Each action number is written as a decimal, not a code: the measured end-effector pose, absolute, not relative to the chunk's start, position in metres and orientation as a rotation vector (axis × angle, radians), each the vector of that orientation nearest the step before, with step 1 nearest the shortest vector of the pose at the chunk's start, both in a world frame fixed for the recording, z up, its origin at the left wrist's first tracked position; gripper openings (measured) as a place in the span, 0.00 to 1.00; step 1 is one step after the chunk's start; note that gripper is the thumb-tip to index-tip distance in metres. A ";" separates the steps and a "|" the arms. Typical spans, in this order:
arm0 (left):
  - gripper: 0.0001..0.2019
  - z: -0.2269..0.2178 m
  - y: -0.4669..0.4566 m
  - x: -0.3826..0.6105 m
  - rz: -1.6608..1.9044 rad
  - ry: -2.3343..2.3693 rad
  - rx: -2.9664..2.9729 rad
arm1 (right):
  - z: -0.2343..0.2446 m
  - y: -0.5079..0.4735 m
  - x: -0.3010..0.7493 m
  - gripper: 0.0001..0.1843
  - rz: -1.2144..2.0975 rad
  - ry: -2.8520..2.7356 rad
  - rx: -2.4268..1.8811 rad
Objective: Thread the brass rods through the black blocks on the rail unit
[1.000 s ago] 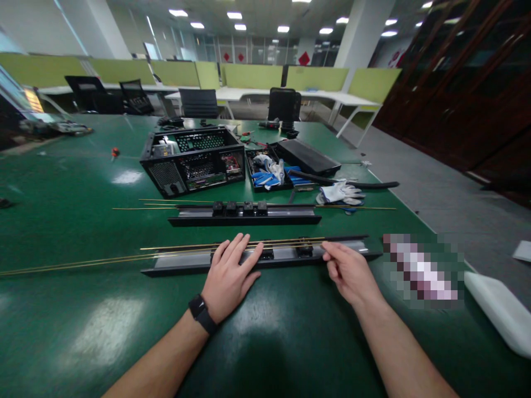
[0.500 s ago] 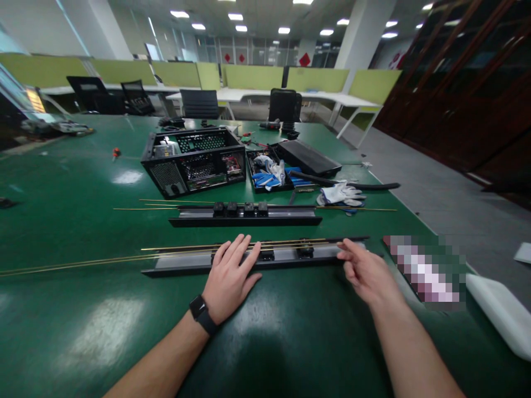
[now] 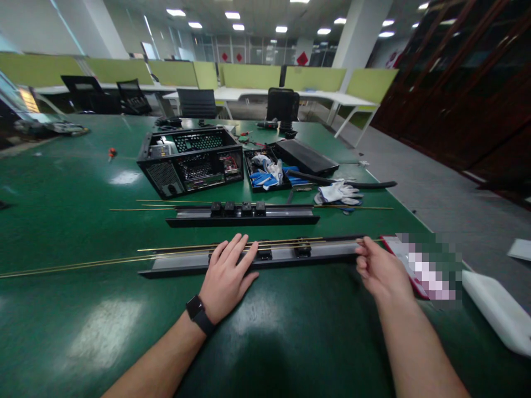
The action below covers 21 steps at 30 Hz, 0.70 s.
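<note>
A black channel with a pale inner face (image 3: 172, 261) lies crosswise on the green table. Long thin brass rods (image 3: 166, 249) run along it, over small black blocks (image 3: 302, 247). My left hand (image 3: 230, 265), with fingers stretched out and a watch on the wrist, rests flat across the rods and the channel's near wall. At the channel's right end my right hand (image 3: 379, 268) is closed in a pinch on a brass rod, whose tip shows just beyond the fingers. The left fingers hide part of a black block.
Behind lies a second channel (image 3: 199, 222) with several black blocks and rods. Farther back are an open black computer case (image 3: 191, 166), a box of gloves (image 3: 267, 174), a black cover (image 3: 309, 157) and white gloves (image 3: 338, 193). A white block (image 3: 493, 309) lies on the right.
My right hand has moved right along the channel, its fingers now pinching a rod at the channel's end. The left hand stays flat in place; the whole view has shifted slightly.
</note>
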<state>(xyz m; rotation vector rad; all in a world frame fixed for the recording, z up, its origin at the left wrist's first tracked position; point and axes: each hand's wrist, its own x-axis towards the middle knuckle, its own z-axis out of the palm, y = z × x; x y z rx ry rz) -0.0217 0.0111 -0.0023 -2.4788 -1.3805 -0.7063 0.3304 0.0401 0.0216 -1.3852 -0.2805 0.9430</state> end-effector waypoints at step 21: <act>0.28 -0.002 0.011 -0.022 -0.693 -1.389 -2.505 | 0.025 0.039 0.331 0.08 0.979 -0.295 -1.372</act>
